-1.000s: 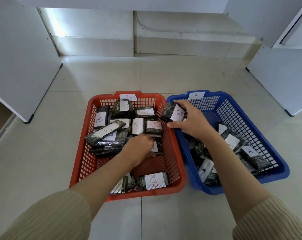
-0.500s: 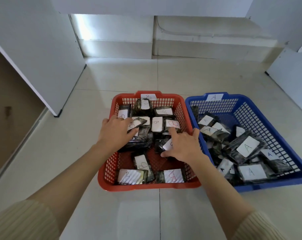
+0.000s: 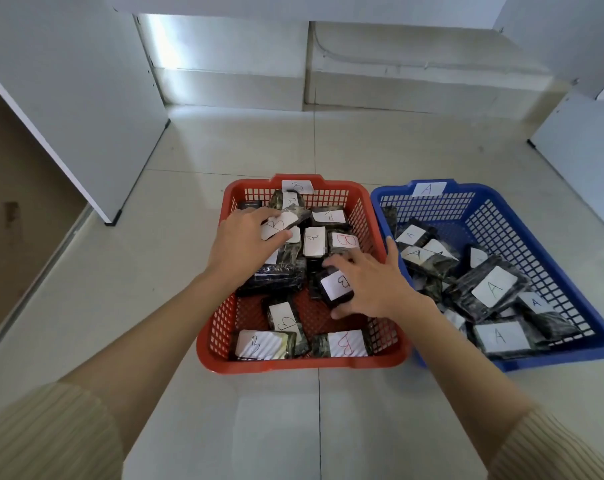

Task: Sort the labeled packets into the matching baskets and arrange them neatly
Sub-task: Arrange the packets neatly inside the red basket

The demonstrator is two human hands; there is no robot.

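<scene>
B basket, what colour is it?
Red. The B basket shows best in the head view.

A bare, unfurnished room, it seemed: pale tiled floor point(image 3: 245, 150), white board panels point(image 3: 72, 98), plain wall point(image 3: 415, 46).

The floor point(image 3: 259, 147) in front of me was pale, glossy tile, with thin grout lines crossing it. At my left stood a tall white panel point(image 3: 68, 98) with a small black foot point(image 3: 115, 214) at its near corner, and beyond it lay a dull brown surface point(image 3: 16, 202). A low white ledge point(image 3: 415, 91) ran along the far wall, a thin cable point(image 3: 397, 65) strung across its face. A bright patch of light point(image 3: 162, 46) fell on the back wall at the left. Another white panel point(image 3: 581, 157) stood at my right.
</scene>
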